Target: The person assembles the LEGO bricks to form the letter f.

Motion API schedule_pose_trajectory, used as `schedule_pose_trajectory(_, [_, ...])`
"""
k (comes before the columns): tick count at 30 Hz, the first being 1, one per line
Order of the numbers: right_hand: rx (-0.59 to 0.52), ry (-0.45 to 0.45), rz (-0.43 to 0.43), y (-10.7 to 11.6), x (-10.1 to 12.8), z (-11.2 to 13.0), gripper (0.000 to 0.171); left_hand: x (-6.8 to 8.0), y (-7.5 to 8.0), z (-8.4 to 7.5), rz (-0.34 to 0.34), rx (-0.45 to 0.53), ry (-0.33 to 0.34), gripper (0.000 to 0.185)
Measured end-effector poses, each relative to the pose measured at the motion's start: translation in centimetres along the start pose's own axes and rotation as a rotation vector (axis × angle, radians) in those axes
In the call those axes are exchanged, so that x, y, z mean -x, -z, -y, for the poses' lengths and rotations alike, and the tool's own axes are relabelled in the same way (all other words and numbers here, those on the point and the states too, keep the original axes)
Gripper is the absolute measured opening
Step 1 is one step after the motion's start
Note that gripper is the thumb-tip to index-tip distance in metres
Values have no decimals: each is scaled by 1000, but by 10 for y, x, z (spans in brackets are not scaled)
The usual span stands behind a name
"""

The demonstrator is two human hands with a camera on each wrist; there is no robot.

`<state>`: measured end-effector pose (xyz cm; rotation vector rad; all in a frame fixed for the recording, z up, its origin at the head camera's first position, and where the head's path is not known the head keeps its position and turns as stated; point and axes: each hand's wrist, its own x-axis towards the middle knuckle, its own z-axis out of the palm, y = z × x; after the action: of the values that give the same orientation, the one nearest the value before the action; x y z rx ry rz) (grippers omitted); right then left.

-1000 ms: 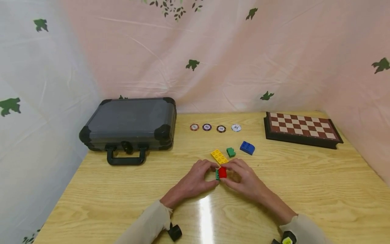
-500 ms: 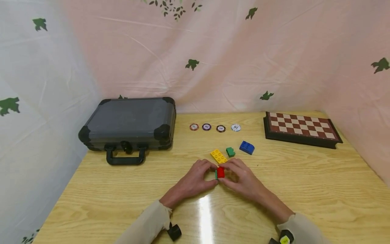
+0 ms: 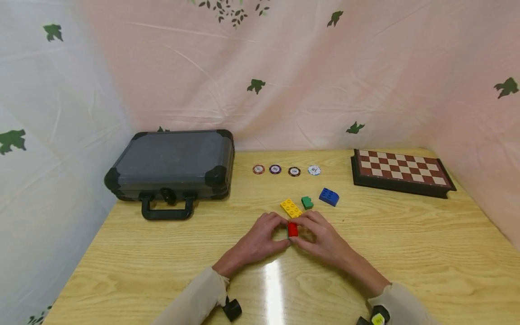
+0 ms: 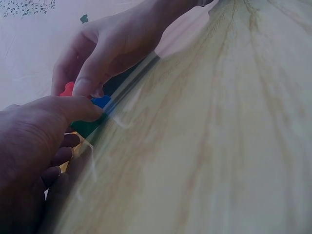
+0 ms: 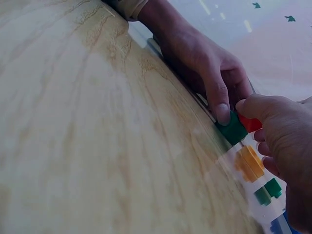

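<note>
My two hands meet over the middle of the wooden table point(image 3: 406, 257). Between them is a red brick point(image 3: 292, 229) pressed against a green brick point(image 3: 288, 232), low over the tabletop. My left hand point(image 3: 280, 232) pinches the green brick point(image 5: 233, 129) with thumb and fingers. My right hand point(image 3: 302, 231) pinches the red brick point(image 5: 250, 124). In the left wrist view only a sliver of red brick point(image 4: 67, 89) and green brick point(image 4: 85, 127) shows between the fingers.
Just beyond the hands lie a yellow brick point(image 3: 291, 208), a small green brick point(image 3: 307, 202) and a blue brick point(image 3: 329, 197). Several poker chips point(image 3: 284, 170) sit in a row behind them. A dark case point(image 3: 172, 164) lies at back left, a chessboard point(image 3: 402, 171) at back right.
The hands have closed in a little, pressing the red brick closer against the green one; less of the green brick shows. Everything else on the table stays put.
</note>
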<state>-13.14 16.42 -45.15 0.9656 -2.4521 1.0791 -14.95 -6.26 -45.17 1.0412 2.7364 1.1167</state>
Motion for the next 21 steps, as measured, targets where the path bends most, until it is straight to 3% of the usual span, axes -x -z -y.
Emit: schedule_pose_trajectory(21, [18,-33,52,2,-2,5,39,-1,0,0,-7,-18,-11,33])
